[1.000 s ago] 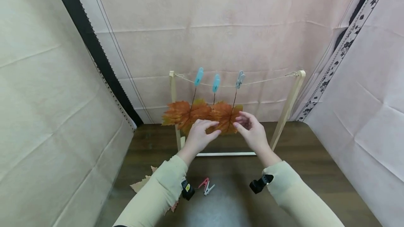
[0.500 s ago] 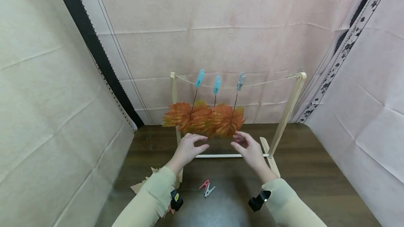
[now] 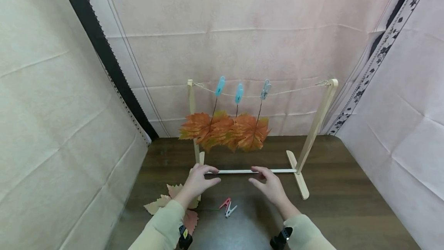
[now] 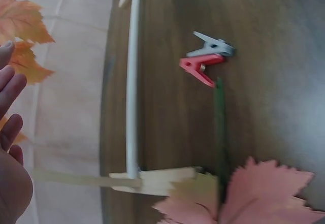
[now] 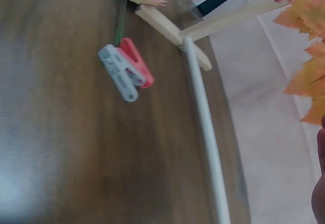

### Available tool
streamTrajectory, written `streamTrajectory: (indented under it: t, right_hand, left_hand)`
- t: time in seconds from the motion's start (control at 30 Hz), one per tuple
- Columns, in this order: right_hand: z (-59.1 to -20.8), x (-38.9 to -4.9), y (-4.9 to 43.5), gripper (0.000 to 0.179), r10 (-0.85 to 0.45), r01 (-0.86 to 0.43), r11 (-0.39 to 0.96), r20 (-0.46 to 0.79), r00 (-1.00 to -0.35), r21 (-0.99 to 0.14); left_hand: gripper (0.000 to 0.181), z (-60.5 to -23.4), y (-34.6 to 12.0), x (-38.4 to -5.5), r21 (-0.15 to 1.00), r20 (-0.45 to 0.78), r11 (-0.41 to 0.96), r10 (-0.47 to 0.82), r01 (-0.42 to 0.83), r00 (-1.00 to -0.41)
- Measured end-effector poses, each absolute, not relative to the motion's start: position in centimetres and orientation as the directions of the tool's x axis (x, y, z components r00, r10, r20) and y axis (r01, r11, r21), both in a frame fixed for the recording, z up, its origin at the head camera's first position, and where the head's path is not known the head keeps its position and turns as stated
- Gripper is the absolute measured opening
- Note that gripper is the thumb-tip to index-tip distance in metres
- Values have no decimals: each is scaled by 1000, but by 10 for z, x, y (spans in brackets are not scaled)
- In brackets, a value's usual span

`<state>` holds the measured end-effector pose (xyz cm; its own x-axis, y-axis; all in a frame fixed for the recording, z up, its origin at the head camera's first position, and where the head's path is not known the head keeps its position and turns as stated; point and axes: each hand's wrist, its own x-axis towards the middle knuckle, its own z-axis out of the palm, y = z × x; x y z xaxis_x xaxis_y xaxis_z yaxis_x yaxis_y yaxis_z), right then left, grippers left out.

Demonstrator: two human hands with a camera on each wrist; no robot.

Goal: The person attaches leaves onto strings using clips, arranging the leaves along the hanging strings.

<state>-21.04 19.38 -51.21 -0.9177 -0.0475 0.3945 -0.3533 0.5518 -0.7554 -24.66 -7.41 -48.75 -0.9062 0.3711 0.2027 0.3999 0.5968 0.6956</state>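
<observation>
Three orange maple leaves point(image 3: 249, 132) hang by their stems from blue and grey clothespins point(image 3: 239, 93) on a string point(image 3: 295, 90). My left hand point(image 3: 199, 180), fingers loosely bent and holding nothing, is over the left end of the rack's white crossbar point(image 3: 236, 171). Across from it my right hand point(image 3: 268, 184) has thumb and fingers apart, with nothing between them, near the bar's middle. On the table below lie a red clothespin point(image 3: 225, 203) and a pale grey clothespin point(image 3: 230, 210). Pinkish leaves point(image 4: 269, 193) lie by my left forearm, a green stem point(image 4: 220, 127) reaching toward the clothespins.
The wooden rack has a left post point(image 3: 192, 99) and a right post point(image 3: 315, 126) standing on flat feet point(image 3: 299, 180). Pale cloth walls point(image 3: 243, 49) enclose the dark wood table point(image 3: 333, 188) at the back and sides.
Both hands have drawn down and back from the hanging orange leaves toward the crossbar. The leaves stay hanging on the string, and more of the pinkish leaves on the table has come into view.
</observation>
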Motion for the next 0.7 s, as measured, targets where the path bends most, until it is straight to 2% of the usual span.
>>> streamTrajectory:
  t: [0.27, 0.57, 0.7]
  right_hand:
    - [-537, -202, 194, 36, -23, -247, 589, 290, -957, -770]
    - [-566, -195, 193, 38, -185, -308, 584, 246, -951, -751]
    - [-574, -193, 190, 38, -219, -296, 603, 202, -954, -741]
  left_hand:
    - [35, -507, -91, -239, 699, 118, 633, 358, 333, -926]
    - [37, -534, -107, -236, 652, 39, 677, 420, 342, -907]
    - [40, -544, -111, -233, 653, 14, 674, 446, 345, -895]
